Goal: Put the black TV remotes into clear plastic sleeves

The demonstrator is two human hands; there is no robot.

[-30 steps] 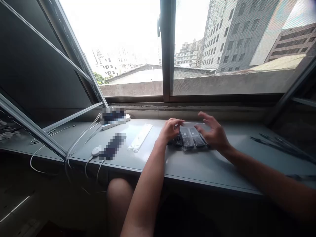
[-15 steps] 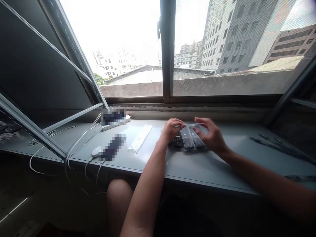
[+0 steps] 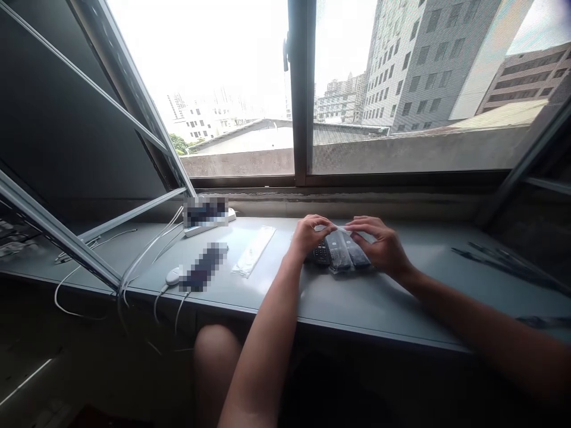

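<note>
My left hand (image 3: 308, 236) pinches a clear plastic bag (image 3: 341, 229) between thumb and fingers. From the other side, my right hand (image 3: 379, 242) has its thumb and fingertips closed on the same plastic. Below the hands, dark remote controls lie side by side on the table. One remote control (image 3: 321, 255) with small buttons sits nearest my left hand and is partly hidden by it. A middle remote control (image 3: 338, 252) is wrapped in clear plastic. Another remote control (image 3: 358, 257) lies partly under my right hand.
A flat white packet (image 3: 253, 252) lies left of my hands. Farther left are a blurred-out dark object (image 3: 203, 268), a white round puck (image 3: 173, 276) and a white power strip (image 3: 212, 223) with cables. Dark cables (image 3: 495, 258) lie right. Metal frame bars (image 3: 129, 214) slant across the left.
My right hand has come slightly left and its thumb and fingers have closed onto the plastic. The left hand has hardly moved.
</note>
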